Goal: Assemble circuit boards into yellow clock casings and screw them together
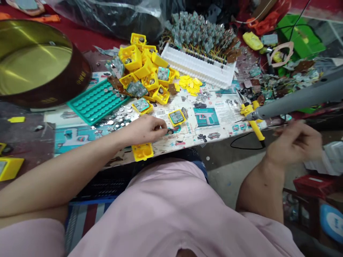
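Note:
My left hand [150,130] rests low over the papered bench, its fingers closed at a small round dark part [170,131]. Just beyond those fingertips sits a yellow case [177,117] with a green circuit board in it. Below the wrist, at the bench's front edge, lies an open yellow case half [143,151]. Another yellow case with a board [142,105] is behind the hand. Off the bench's right side, my right hand [297,144] is raised and blurred, fingers curled together; what they hold, if anything, I cannot make out. A yellow-tipped tool [252,116] hangs near it.
Yellow cases [144,67] are heaped at the back, beside a teal tray [98,101] and loose coin cells [118,119]. A white rack [198,66] holds wired boards. A large round tin [77,71] stands left. A grey arm [300,94] juts in from the right.

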A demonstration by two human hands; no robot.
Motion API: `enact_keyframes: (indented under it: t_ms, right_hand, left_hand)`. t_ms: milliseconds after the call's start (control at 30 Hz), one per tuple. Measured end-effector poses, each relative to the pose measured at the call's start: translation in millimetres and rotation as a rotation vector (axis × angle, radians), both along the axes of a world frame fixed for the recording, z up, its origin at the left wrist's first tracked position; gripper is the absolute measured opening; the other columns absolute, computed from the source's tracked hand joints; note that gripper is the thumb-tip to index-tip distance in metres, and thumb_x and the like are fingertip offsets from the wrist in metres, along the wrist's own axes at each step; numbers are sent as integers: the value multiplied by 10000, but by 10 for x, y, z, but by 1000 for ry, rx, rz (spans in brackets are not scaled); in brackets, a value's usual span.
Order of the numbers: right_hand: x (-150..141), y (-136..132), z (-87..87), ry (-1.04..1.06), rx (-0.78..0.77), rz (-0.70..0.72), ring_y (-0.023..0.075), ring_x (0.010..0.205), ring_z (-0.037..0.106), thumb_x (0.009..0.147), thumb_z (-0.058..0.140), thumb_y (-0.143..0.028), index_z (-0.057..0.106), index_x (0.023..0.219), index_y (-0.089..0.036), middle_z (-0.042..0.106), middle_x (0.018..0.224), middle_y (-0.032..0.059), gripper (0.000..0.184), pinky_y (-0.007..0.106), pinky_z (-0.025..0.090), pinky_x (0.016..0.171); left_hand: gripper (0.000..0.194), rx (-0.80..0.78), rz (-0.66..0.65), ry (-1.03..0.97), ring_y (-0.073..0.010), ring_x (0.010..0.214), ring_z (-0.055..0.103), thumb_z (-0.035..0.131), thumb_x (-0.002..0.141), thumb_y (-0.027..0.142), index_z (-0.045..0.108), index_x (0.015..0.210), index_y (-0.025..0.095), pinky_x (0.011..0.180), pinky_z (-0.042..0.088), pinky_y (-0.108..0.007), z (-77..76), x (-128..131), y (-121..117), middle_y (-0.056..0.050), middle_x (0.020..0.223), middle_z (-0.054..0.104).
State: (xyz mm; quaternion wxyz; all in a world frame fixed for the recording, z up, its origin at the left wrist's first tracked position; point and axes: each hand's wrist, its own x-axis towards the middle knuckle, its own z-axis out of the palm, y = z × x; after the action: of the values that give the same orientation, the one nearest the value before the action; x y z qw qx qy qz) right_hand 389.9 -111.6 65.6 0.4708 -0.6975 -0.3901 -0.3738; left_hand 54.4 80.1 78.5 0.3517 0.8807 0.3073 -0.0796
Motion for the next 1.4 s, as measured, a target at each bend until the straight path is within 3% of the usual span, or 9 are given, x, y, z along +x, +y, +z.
enact_keyframes:
  t_ms: [133, 233, 433, 633, 800, 1000, 1200, 1300, 1400]
  right_hand:
    - [391, -103, -285, 180, -704, -207, 217, 865, 634, 810, 682, -422, 736, 970, -146, 728, 937, 155, 324, 348, 449, 754]
    - [374, 27, -336, 237, -976, -245, 244, 990, 593, 814, 694, -325, 713, 1083, -138, 695, 1104, 196, 328, 356, 405, 808]
    - [331, 195, -356, 288, -932, -203, 240, 985, 602, 845, 607, -285, 714, 1035, -148, 683, 1107, 184, 258, 336, 408, 755]
    - [215, -318, -337, 458, -562, -158, 201, 659, 672, 923, 409, -539, 544, 1071, -191, 707, 922, 122, 402, 313, 474, 548]
    - [-289, -654, -109, 379, -144, 85, 111, 324, 457, 866, 583, -579, 475, 962, -248, 596, 556, -26, 362, 226, 340, 342]
    - [-1171, -352, 61, 24, -491, 335, 153, 736, 713, 971, 527, -353, 631, 1092, -171, 740, 896, 82, 242, 230, 542, 642]
    - [-1325, -291, 61, -128, -341, 479, 224, 1137, 660, 901, 644, -244, 601, 1254, -178, 700, 1187, 138, 361, 345, 542, 997]
    - [-1402, -354, -79, -110, -179, 829, 155, 882, 687, 871, 696, -286, 628, 1140, -234, 722, 934, 43, 282, 283, 591, 841]
    - [-1454, -203, -328, 238, -147, 1084, 98, 657, 644, 929, 616, -388, 548, 1273, -253, 684, 852, 0, 376, 208, 576, 628]
  left_hand:
    - [419, 206, 46, 226, -220, 719, 648, 371, 829, 429, 706, 853, 179, 632, 380, -287, 23, 87, -48, -78, 773, 706]
    - [459, 449, 23, 432, -324, 856, 701, 341, 864, 421, 726, 929, 180, 611, 370, -321, 15, 103, -121, -131, 878, 739]
    - [474, 661, -58, 409, -344, 891, 711, 311, 896, 359, 737, 899, 149, 593, 411, -354, -14, 104, -221, -148, 917, 737]
    - [518, 739, 40, 142, -353, 1020, 681, 397, 913, 474, 724, 1122, 131, 740, 510, -406, 103, 74, -230, -171, 1091, 727]
    - [395, 197, -58, -343, -205, 896, 700, 473, 918, 408, 734, 1099, 173, 801, 538, -322, 168, 375, -478, -109, 1058, 753]
    - [567, -758, 232, -850, -230, 1163, 666, 745, 788, 490, 598, 1236, 175, 942, 551, -302, 49, 961, -1110, -115, 1286, 686]
    - [475, -723, 615, -1077, -215, 1160, 676, 701, 808, 573, 602, 1065, 185, 982, 548, -310, 6, 1149, -1087, -85, 1151, 733]
    - [397, -697, 649, -1126, -208, 1147, 688, 675, 841, 539, 608, 1030, 196, 1040, 533, -342, 58, 1116, -938, -55, 1098, 744]
    - [362, -752, 665, -1118, -216, 1166, 679, 669, 839, 530, 628, 1003, 209, 1056, 529, -361, 112, 1081, -920, -34, 1091, 746]
